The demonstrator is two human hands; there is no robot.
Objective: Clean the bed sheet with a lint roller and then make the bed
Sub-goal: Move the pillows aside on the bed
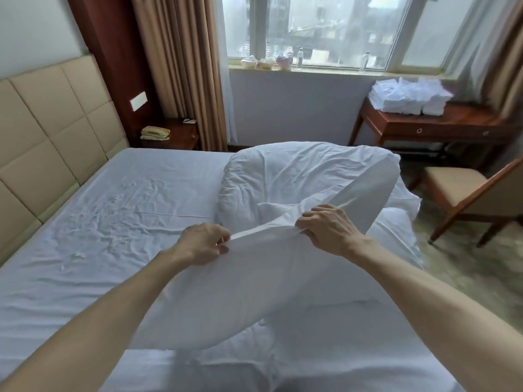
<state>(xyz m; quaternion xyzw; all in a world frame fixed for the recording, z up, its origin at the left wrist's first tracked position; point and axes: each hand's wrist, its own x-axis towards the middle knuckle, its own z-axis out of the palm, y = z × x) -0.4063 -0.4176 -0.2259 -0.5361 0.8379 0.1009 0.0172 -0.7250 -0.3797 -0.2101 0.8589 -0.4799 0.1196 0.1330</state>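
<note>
From the head camera, both bare arms reach forward over the bed. The left grip (202,244) pinches the folded edge of a white duvet (283,179) between thumb and curled fingers. The right grip (328,230), just beside it at 3 o'clock, is curled over the same edge, knuckles up. The cloth held between them is lifted off the bed and sags toward the person at 6 o'clock. The rest of the duvet lies bunched in a heap at 12 o'clock from the hands.

The bed sheet (99,222) is spread over the mattress at 9 o'clock, white and creased, and reaches the padded beige headboard (42,123) at 10 o'clock. A nightstand (184,135) at 11 o'clock carries folded towels (155,133), next to a brown curtain (178,66). A window (325,29) fills 12 o'clock, with two bottles (300,56) on its sill. At 2 o'clock a wooden counter (438,125) bears stacks of folded white linen (410,97). A chair (467,193) stands on the floor at 3 o'clock.
</note>
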